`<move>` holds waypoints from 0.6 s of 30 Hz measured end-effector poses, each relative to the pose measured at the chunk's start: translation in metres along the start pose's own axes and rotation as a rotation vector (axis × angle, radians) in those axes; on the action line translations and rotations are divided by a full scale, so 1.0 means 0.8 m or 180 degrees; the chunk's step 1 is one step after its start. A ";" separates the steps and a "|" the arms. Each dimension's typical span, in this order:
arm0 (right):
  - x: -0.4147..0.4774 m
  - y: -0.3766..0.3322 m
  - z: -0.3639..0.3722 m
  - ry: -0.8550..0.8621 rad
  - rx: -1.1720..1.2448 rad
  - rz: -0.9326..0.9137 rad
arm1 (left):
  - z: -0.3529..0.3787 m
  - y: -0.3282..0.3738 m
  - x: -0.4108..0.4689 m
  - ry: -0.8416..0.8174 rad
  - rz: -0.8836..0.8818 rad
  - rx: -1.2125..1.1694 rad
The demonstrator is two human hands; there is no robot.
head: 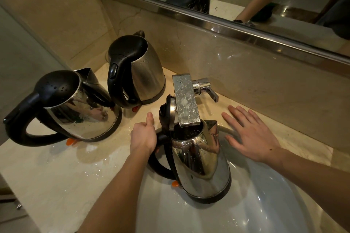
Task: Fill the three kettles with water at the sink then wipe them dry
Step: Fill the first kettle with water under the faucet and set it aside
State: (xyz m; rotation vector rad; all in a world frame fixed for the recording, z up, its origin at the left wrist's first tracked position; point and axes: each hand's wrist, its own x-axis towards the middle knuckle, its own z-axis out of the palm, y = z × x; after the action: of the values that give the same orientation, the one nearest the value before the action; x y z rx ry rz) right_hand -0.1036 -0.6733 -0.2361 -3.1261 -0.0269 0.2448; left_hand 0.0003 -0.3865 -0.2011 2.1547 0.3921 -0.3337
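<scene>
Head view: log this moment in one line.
left hand grips open kettle | kettle in sink under faucet | right hand open, empty | other two kettles lidded, on counter

Silver kettles, black handles; seemingly beige counter

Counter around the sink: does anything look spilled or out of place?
Yes. Water lies in puddles on the counter by the nearest left kettle, and drops cover the faucet. The third kettle leans beneath it, but the left hand grips its handle, so that looks deliberate.
</scene>
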 end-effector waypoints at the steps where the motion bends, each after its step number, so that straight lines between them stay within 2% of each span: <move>1: 0.000 0.000 0.000 -0.0002 0.0002 -0.0002 | 0.000 0.000 0.000 0.0008 -0.0002 0.0004; 18: 0.000 0.002 0.003 0.0033 -0.0015 -0.0008 | 0.001 0.000 0.001 0.0002 0.0008 0.0034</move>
State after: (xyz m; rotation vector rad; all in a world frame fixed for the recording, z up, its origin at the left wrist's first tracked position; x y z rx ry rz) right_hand -0.1041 -0.6749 -0.2383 -3.1317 -0.0312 0.2291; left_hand 0.0010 -0.3869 -0.2015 2.1656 0.3888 -0.3342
